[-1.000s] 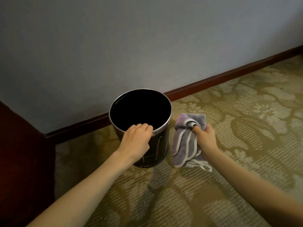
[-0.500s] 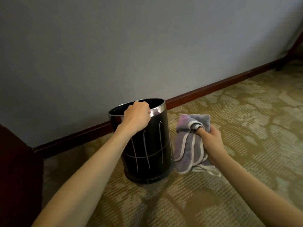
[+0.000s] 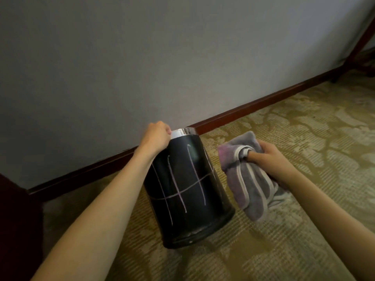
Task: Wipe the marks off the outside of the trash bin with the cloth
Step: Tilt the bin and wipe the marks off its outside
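A black round trash bin (image 3: 188,203) with a shiny metal rim stands on the carpet, tilted with its top leaning away toward the wall. Pale chalk-like lines cross its near side: several vertical strokes and one horizontal stroke. My left hand (image 3: 157,136) grips the metal rim at the bin's top left. My right hand (image 3: 269,157) holds a bunched grey cloth (image 3: 246,179) with white edging just right of the bin, a small gap between cloth and bin. The cloth hangs down close to the carpet. The bin's inside is hidden.
Patterned olive and beige carpet (image 3: 304,138) covers the floor. A grey wall (image 3: 182,57) with a dark red baseboard (image 3: 253,106) runs right behind the bin. Dark wooden furniture (image 3: 16,220) stands at the left edge, and a dark wooden leg (image 3: 357,47) at the far right.
My left hand has tipped the bin away from me by its rim, so its marked side now faces up. The view dropped lower. The right hand kept the cloth beside the bin.
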### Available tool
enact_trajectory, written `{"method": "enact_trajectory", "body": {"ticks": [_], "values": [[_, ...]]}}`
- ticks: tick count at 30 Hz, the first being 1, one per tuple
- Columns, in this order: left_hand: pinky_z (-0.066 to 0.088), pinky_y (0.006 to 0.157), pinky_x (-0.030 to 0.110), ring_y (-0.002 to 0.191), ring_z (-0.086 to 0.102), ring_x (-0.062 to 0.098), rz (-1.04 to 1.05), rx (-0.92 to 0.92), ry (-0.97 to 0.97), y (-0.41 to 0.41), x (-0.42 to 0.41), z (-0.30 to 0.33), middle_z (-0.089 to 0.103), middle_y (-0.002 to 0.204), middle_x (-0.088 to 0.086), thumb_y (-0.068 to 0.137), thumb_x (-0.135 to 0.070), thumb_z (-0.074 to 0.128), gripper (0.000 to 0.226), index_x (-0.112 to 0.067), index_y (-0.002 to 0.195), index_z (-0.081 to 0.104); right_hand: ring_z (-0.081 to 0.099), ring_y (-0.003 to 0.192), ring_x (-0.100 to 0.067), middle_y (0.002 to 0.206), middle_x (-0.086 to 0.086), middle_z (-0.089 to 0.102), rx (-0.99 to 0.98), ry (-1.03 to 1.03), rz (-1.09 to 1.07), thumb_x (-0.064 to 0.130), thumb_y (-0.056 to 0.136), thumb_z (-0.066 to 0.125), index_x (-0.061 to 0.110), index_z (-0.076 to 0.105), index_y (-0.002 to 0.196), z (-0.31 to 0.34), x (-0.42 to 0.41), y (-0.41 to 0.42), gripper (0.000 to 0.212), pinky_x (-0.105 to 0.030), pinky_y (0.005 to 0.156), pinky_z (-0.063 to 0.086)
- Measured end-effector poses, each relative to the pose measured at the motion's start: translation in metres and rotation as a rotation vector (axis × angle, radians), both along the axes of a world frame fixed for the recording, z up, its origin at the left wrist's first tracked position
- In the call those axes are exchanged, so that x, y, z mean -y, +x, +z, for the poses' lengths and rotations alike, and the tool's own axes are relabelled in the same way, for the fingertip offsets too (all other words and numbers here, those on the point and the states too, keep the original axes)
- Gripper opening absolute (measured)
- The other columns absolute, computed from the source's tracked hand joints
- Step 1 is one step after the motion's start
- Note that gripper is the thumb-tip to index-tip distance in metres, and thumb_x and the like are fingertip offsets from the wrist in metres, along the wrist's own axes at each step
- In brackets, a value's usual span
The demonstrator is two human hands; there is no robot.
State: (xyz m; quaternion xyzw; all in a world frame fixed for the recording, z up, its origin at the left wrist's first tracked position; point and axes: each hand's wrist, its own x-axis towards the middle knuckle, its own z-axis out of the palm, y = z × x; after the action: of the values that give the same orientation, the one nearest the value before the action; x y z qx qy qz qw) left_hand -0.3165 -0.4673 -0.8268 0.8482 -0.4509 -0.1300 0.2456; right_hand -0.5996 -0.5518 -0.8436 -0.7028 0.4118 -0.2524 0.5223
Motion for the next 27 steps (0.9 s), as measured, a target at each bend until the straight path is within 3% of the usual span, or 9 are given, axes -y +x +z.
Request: {"method": "enact_trajectory", "body": {"ticks": [4,8,10,14,16,18,21,23,27], "values": [[0.044,0.094,0.039,0.111,0.056,0.039,0.104,-0.008,0.012,0.018,0.002,-0.003,0.066,0.112,0.023,0.088,0.001,0.046,0.029,-0.005,0.1,0.072,0.068,0.085,-0.024,0.089,-0.006,0.071,-0.195,-0.141,0.122,0.014,0.081,0.065,0.016,0.064,0.095,-0.004,-0.007,0.011,0.014,-0.046,0.08,0.054],[0.044,0.083,0.04,0.094,0.056,0.041,0.137,0.05,-0.019,0.031,-0.006,-0.016,0.066,0.09,0.022,0.087,-0.001,0.046,0.026,0.001,0.087,0.071,0.062,0.087,-0.025,0.092,-0.005,0.066,-0.29,-0.239,0.16,0.018,0.083,0.064,0.012,0.06,0.097,-0.023,-0.021,0.029,0.016,-0.041,0.08,0.05],[0.043,0.078,0.04,0.079,0.047,0.035,0.141,0.062,-0.022,0.036,-0.011,-0.02,0.057,0.08,0.017,0.087,-0.001,0.046,0.024,-0.005,0.08,0.069,0.062,0.087,-0.025,0.092,-0.006,0.066,-0.275,-0.241,0.126,0.02,0.085,0.06,0.011,0.057,0.098,-0.032,-0.031,0.034,0.016,-0.043,0.078,0.05],[0.04,0.075,0.037,0.078,0.045,0.029,0.141,0.042,0.005,0.044,-0.019,-0.021,0.056,0.08,0.017,0.086,-0.002,0.046,0.022,-0.01,0.076,0.064,0.059,0.087,-0.026,0.092,-0.006,0.061,-0.252,-0.371,0.207,0.014,0.083,0.06,0.01,0.053,0.098,-0.038,-0.048,0.042,0.017,-0.045,0.076,0.048],[0.043,0.081,0.037,0.088,0.054,0.038,0.152,0.016,-0.004,0.048,-0.023,-0.021,0.064,0.088,0.023,0.086,-0.002,0.046,0.023,-0.002,0.08,0.069,0.054,0.096,-0.025,0.102,-0.003,0.055,-0.328,-0.403,0.288,0.018,0.077,0.064,0.014,0.052,0.106,-0.039,-0.051,0.047,0.031,-0.044,0.084,0.046],[0.044,0.087,0.041,0.099,0.057,0.041,0.157,0.005,-0.015,0.05,-0.025,-0.022,0.067,0.095,0.026,0.086,-0.002,0.046,0.025,0.003,0.085,0.07,0.047,0.109,-0.021,0.114,0.002,0.046,-0.461,-0.395,0.388,0.04,0.066,0.063,0.021,0.044,0.123,-0.039,-0.054,0.051,0.063,-0.047,0.094,0.043],[0.045,0.083,0.044,0.091,0.058,0.039,0.141,0.019,-0.021,0.049,-0.027,-0.021,0.065,0.087,0.027,0.085,0.0,0.044,0.025,0.005,0.08,0.067,0.042,0.116,-0.019,0.123,0.006,0.041,-0.569,-0.425,0.425,0.068,0.055,0.059,0.025,0.034,0.135,-0.042,-0.056,0.055,0.094,-0.05,0.097,0.041],[0.045,0.077,0.045,0.078,0.053,0.035,0.133,0.037,-0.018,0.047,-0.029,-0.021,0.056,0.074,0.022,0.082,0.002,0.042,0.024,0.0,0.071,0.063,0.046,0.115,-0.019,0.123,0.005,0.046,-0.493,-0.414,0.378,0.064,0.061,0.068,0.024,0.039,0.133,-0.047,-0.056,0.056,0.088,-0.046,0.095,0.043],[0.043,0.069,0.043,0.068,0.043,0.029,0.109,0.043,-0.035,0.04,-0.03,-0.016,0.047,0.065,0.015,0.082,0.001,0.041,0.024,-0.004,0.064,0.056,0.058,0.093,-0.022,0.1,-0.003,0.06,-0.302,-0.45,0.271,0.024,0.074,0.075,0.014,0.056,0.106,-0.052,-0.055,0.053,0.039,-0.044,0.08,0.048]]}}
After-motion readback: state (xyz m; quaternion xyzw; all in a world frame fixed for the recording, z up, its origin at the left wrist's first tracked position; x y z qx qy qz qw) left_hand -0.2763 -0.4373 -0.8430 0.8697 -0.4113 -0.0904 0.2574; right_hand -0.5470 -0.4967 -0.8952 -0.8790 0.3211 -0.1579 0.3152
